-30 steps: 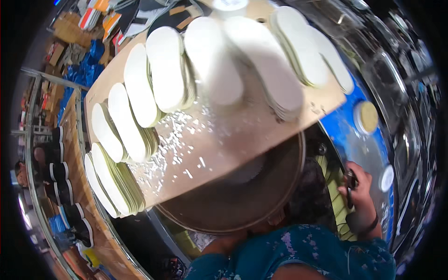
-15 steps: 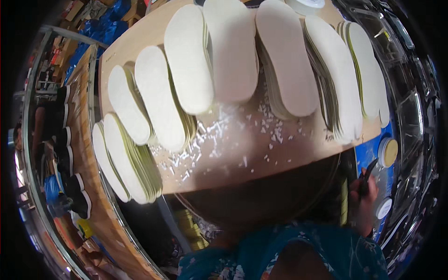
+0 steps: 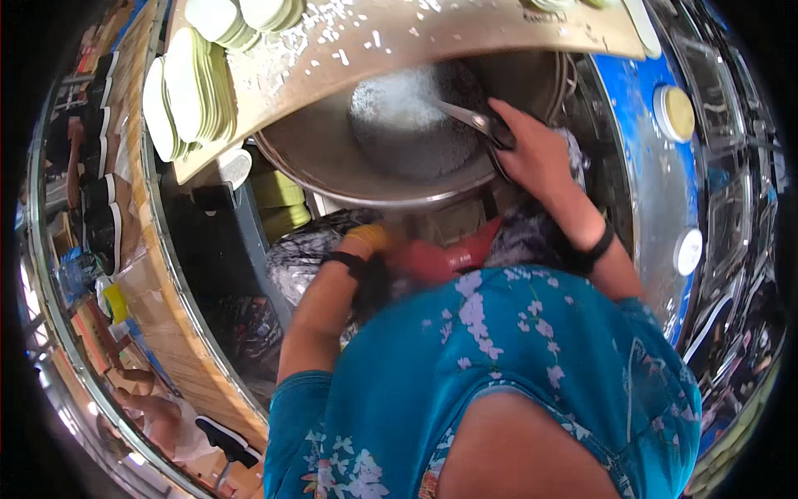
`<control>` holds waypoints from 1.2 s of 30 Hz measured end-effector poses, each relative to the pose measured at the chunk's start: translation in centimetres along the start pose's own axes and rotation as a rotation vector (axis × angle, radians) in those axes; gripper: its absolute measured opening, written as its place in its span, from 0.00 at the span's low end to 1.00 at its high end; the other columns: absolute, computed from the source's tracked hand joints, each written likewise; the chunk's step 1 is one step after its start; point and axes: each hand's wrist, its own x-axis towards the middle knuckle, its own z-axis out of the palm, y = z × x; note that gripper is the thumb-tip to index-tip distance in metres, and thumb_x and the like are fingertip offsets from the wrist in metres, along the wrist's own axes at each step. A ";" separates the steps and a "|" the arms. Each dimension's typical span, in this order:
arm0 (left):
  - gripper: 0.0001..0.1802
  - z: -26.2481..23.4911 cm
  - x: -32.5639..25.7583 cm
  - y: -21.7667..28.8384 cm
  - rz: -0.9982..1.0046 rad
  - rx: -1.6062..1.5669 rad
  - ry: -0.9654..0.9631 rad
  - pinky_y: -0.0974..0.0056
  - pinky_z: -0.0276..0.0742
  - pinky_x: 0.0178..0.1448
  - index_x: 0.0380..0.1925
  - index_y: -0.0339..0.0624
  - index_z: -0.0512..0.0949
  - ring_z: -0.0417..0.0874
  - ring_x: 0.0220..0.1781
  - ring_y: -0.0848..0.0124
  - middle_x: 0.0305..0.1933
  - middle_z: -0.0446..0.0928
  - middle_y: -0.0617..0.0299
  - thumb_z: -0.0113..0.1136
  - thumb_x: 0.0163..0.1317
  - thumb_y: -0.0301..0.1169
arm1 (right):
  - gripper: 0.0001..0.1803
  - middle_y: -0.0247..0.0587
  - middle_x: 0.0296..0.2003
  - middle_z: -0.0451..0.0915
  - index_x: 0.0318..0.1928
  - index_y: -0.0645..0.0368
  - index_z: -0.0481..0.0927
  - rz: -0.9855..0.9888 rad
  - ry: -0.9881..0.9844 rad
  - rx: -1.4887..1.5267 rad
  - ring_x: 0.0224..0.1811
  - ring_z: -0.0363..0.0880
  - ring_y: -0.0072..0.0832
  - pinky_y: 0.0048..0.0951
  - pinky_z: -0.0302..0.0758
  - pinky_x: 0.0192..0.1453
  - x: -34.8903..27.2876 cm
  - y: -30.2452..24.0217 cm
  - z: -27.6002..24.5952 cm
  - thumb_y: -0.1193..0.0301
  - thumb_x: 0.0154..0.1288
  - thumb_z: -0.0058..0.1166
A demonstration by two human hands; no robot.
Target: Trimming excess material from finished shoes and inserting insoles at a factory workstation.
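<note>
Head view, looking straight down over a teal floral shirt filling the six o'clock half. Right hand at one o'clock, fingers clenched round the dark handles of metal scissors, blades pointing toward eleven o'clock into a wide round steel basin. Inside that basin, a heap of white granular trimmings, touching the scissor tips. Black band on the right wrist, at three o'clock from centre. Left hand near centre, just below the basin rim at six o'clock of it, mostly hidden behind a blurred red object and something yellow at the fingers; grip there impossible to tell. Black band on the left wrist too. Across twelve o'clock, a pale wooden board lying over the basin, dusted with white flecks. At ten o'clock, on the board's end, stacks of thin cream oval insole cutouts, standing on edge, packed side by side. More cream stacks at eleven o'clock. Blue metal surface at two o'clock, carrying a round yellow-topped lid and a smaller white disc, well apart.
</note>
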 end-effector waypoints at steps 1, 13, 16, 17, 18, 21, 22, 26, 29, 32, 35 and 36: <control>0.24 2.2 1.6 -2.6 -0.006 0.004 -0.007 0.54 0.65 0.58 0.48 0.46 0.73 0.70 0.54 0.51 0.55 0.68 0.46 0.49 0.56 0.47 | 0.33 0.45 0.46 0.75 0.55 0.52 0.66 0.006 0.001 0.008 0.45 0.76 0.40 0.34 0.74 0.42 0.4 0.2 0.6 0.73 0.43 0.58; 0.23 1.8 2.7 -7.2 -0.117 0.216 0.448 0.55 0.70 0.52 0.36 0.38 0.75 0.75 0.47 0.50 0.42 0.75 0.45 0.64 0.41 0.40 | 0.32 0.40 0.33 0.78 0.56 0.45 0.62 0.000 -0.044 -0.087 0.33 0.78 0.40 0.38 0.75 0.33 0.1 0.7 1.7 0.67 0.46 0.54; 0.25 2.1 1.9 -9.4 -0.128 0.268 0.371 0.55 0.70 0.53 0.36 0.39 0.75 0.74 0.49 0.51 0.43 0.74 0.45 0.67 0.38 0.41 | 0.33 0.42 0.35 0.78 0.56 0.45 0.62 -0.005 -0.063 -0.096 0.33 0.78 0.41 0.39 0.76 0.32 0.2 0.2 1.5 0.66 0.46 0.54; 0.27 2.5 2.1 -10.3 -0.125 0.270 0.334 0.55 0.69 0.54 0.38 0.39 0.75 0.73 0.50 0.52 0.45 0.74 0.46 0.67 0.38 0.42 | 0.33 0.43 0.35 0.78 0.56 0.45 0.62 -0.014 -0.047 -0.101 0.33 0.78 0.41 0.39 0.75 0.32 0.2 0.3 1.7 0.66 0.46 0.54; 0.27 2.3 2.1 -10.1 -0.120 0.274 0.328 0.55 0.69 0.54 0.38 0.39 0.75 0.73 0.50 0.52 0.45 0.74 0.46 0.67 0.38 0.42 | 0.33 0.43 0.35 0.78 0.56 0.45 0.62 -0.028 -0.030 -0.108 0.33 0.78 0.42 0.40 0.75 0.32 0.4 0.4 1.7 0.65 0.45 0.54; 0.34 2.4 2.1 -9.5 -0.141 0.140 0.346 0.58 0.66 0.58 0.43 0.40 0.74 0.70 0.55 0.54 0.51 0.72 0.47 0.68 0.34 0.46 | 0.33 0.43 0.37 0.78 0.56 0.45 0.62 0.031 -0.088 -0.105 0.35 0.78 0.42 0.40 0.75 0.36 0.4 -0.2 1.7 0.66 0.46 0.53; 0.32 2.9 2.3 -9.5 -0.111 0.135 0.421 0.58 0.67 0.58 0.42 0.39 0.75 0.71 0.54 0.54 0.50 0.72 0.46 0.67 0.35 0.45 | 0.32 0.43 0.38 0.78 0.57 0.44 0.61 0.040 -0.115 -0.094 0.36 0.78 0.42 0.40 0.75 0.37 0.5 -0.1 1.6 0.66 0.46 0.52; 0.28 1.0 0.6 -7.8 -0.210 0.135 0.278 0.58 0.68 0.56 0.40 0.39 0.77 0.73 0.52 0.54 0.49 0.73 0.47 0.66 0.38 0.44 | 0.32 0.43 0.40 0.77 0.57 0.44 0.61 0.068 -0.125 -0.084 0.38 0.77 0.42 0.40 0.74 0.40 0.4 -0.1 1.4 0.67 0.47 0.52; 0.29 0.8 -0.3 -9.3 -0.153 0.326 0.189 0.57 0.69 0.55 0.39 0.40 0.78 0.74 0.50 0.54 0.46 0.75 0.48 0.67 0.38 0.46 | 0.32 0.42 0.38 0.78 0.57 0.44 0.62 0.062 -0.115 -0.056 0.38 0.77 0.41 0.39 0.74 0.39 0.6 -0.3 1.0 0.68 0.47 0.53; 0.29 1.5 -0.1 -9.4 -0.111 0.263 0.262 0.56 0.67 0.57 0.41 0.41 0.76 0.72 0.54 0.54 0.49 0.73 0.49 0.66 0.39 0.45 | 0.31 0.40 0.34 0.78 0.56 0.45 0.63 0.002 -0.008 -0.048 0.35 0.78 0.40 0.38 0.74 0.36 0.4 0.9 2.3 0.67 0.47 0.53; 0.29 3.5 2.2 -10.6 -0.090 0.198 0.412 0.56 0.68 0.56 0.42 0.42 0.76 0.73 0.53 0.53 0.48 0.74 0.49 0.66 0.39 0.45 | 0.30 0.38 0.29 0.77 0.55 0.45 0.64 -0.005 -0.029 -0.047 0.31 0.77 0.39 0.37 0.73 0.33 0.6 0.4 2.1 0.62 0.50 0.56; 0.29 3.7 2.8 -10.4 -0.122 0.175 0.401 0.56 0.69 0.56 0.43 0.43 0.75 0.73 0.52 0.53 0.47 0.75 0.49 0.66 0.40 0.45 | 0.30 0.37 0.28 0.77 0.55 0.45 0.64 0.003 -0.046 -0.075 0.30 0.77 0.39 0.37 0.73 0.32 0.5 0.7 2.3 0.60 0.51 0.56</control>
